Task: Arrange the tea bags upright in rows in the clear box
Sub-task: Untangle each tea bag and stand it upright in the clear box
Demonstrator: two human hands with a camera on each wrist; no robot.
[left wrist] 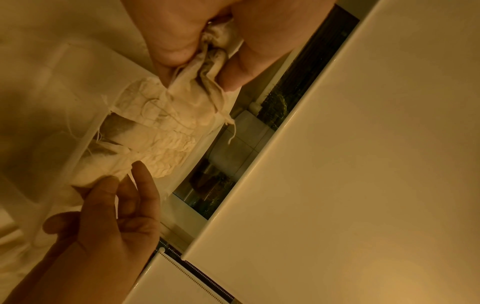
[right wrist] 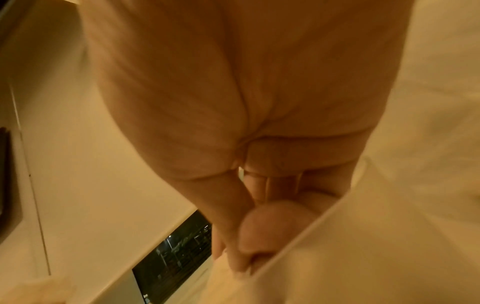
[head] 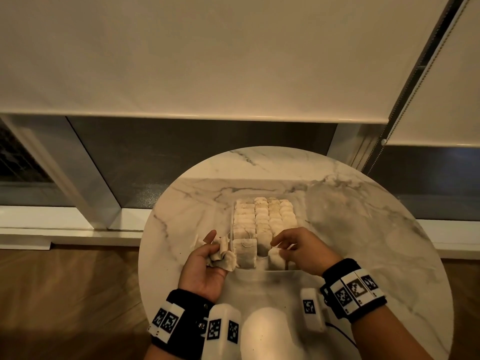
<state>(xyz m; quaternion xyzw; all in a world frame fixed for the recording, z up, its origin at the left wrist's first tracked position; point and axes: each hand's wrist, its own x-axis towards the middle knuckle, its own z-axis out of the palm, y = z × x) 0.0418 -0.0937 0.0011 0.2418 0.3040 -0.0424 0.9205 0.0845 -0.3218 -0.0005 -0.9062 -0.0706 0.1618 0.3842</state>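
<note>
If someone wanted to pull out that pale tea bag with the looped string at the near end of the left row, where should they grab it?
Probably by its top edge, pinched from straight above. The pale paper tea bag with the looped string stands upright in the clear plastic box, with a neighbour bag and the box walls close around it, so only its top edge is free.

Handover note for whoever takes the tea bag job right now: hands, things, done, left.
Left hand: holds a small bunch of loose tea bags just outside the clear box's left wall.
Right hand: pinches one tea bag at the near right of the clear box, setting it in.
Box sits mid marble table; four rows of upright bags fill most of it.
Done: far and middle rows.
Left: seat this bag, then add the left hand's bunch at the near end.
</note>
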